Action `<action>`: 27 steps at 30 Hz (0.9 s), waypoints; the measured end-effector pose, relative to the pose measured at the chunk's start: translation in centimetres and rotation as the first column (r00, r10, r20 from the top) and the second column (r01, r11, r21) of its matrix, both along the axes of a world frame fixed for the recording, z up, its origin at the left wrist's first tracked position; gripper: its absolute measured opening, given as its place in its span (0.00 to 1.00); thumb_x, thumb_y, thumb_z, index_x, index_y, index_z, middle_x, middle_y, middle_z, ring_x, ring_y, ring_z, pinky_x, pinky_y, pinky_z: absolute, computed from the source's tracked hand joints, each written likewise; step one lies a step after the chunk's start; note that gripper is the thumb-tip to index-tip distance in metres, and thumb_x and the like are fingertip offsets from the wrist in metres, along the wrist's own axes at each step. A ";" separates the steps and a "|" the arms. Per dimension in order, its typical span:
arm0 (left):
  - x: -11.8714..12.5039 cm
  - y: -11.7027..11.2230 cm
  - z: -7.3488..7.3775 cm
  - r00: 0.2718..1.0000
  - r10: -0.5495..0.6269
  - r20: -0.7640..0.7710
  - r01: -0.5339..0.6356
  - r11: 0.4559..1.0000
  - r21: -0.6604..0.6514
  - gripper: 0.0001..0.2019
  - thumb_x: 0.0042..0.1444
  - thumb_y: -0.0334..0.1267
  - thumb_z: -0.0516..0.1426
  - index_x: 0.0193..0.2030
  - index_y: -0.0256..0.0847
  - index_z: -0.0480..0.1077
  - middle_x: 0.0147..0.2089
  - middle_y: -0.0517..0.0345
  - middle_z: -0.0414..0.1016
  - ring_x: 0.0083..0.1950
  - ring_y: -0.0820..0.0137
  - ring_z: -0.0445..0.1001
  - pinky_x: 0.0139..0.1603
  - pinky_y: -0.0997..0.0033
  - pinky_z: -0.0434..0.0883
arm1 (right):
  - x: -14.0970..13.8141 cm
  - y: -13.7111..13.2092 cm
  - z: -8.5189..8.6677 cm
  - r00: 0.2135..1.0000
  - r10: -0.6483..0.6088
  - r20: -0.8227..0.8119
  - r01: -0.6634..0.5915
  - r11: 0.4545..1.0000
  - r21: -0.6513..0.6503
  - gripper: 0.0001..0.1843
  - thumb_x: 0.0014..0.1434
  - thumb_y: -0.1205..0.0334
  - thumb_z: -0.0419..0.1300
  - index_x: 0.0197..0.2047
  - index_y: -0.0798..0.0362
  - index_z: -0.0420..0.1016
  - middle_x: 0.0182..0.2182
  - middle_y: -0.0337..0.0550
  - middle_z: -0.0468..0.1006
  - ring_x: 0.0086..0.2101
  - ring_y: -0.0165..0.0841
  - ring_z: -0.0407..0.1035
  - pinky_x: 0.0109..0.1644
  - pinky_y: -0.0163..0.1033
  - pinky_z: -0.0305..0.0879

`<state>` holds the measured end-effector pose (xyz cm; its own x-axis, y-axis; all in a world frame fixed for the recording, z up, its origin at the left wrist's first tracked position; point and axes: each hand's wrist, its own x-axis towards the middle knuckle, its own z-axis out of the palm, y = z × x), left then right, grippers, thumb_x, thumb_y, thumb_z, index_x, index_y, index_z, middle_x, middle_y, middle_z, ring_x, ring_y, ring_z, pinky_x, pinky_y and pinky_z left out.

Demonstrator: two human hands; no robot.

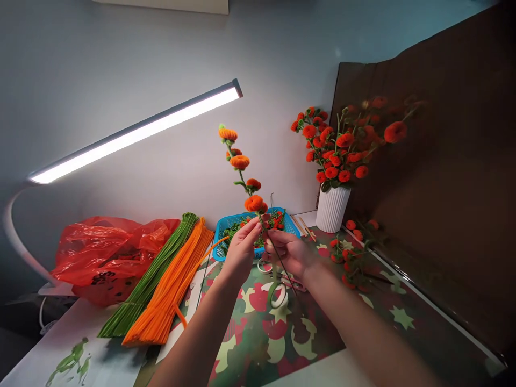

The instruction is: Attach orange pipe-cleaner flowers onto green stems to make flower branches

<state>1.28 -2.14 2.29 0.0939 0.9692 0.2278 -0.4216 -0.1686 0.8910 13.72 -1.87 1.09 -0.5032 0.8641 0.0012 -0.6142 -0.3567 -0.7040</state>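
Observation:
A tall stem of orange pipe-cleaner flowers (253,203) with small green leaves leans up in front of the wall. My left hand (242,244) pinches its stem just below the lowest blooms. Close beside it, my right hand (291,251) has its fingers closed at the stem, where a strip of green floral tape (274,273) hangs beneath them. The strip leads down to a tape roll (279,296) on the table. Below both hands the bare dark stem wire (284,264) sticks out. My fingers partly hide where tape and stem meet.
Behind my hands stands a blue basket (221,231) of flower pieces. Bundles of green (155,274) and orange pipe cleaners (171,285) lie left, by a red plastic bag (108,252). A white vase (332,208) holds orange-red flowers. A lit lamp (137,131) reaches over; scissors (296,284) lie near the roll.

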 end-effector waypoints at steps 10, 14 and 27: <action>-0.2 -0.5 0.9 0.957 -0.145 0.252 0.202 0.955 -0.219 0.15 0.40 0.41 0.66 0.36 0.37 0.75 0.25 0.60 0.73 0.24 0.74 0.69 0.26 0.73 0.65 | -0.6 0.1 -1.0 0.972 0.159 -0.172 -0.170 0.984 -0.053 0.06 0.52 0.66 0.63 0.28 0.57 0.69 0.19 0.31 0.63 0.19 0.21 0.55 0.32 0.31 0.66; 0.3 -0.7 0.9 0.955 -0.007 0.298 0.062 0.983 -0.175 0.11 0.38 0.34 0.67 0.30 0.37 0.73 0.28 0.61 0.73 0.27 0.76 0.71 0.29 0.76 0.67 | -0.8 0.0 -1.0 0.950 0.224 -0.216 -0.227 0.974 0.007 0.08 0.52 0.64 0.63 0.27 0.58 0.69 0.19 0.31 0.61 0.19 0.21 0.52 0.33 0.32 0.66; 0.5 0.1 -0.1 0.941 0.047 0.335 -0.046 0.999 -0.013 0.14 0.37 0.33 0.68 0.33 0.41 0.74 0.29 0.64 0.73 0.31 0.77 0.70 0.34 0.78 0.66 | -0.7 -0.3 -0.5 0.993 0.109 -0.038 -0.107 0.993 0.057 0.11 0.49 0.61 0.65 0.24 0.57 0.69 0.19 0.31 0.57 0.19 0.22 0.50 0.30 0.33 0.63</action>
<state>1.77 -2.02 2.21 -0.0324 0.9717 0.2339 -0.6879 -0.1915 0.7001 12.98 -2.19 0.54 -0.5922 0.8028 0.0699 -0.6029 -0.3839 -0.6993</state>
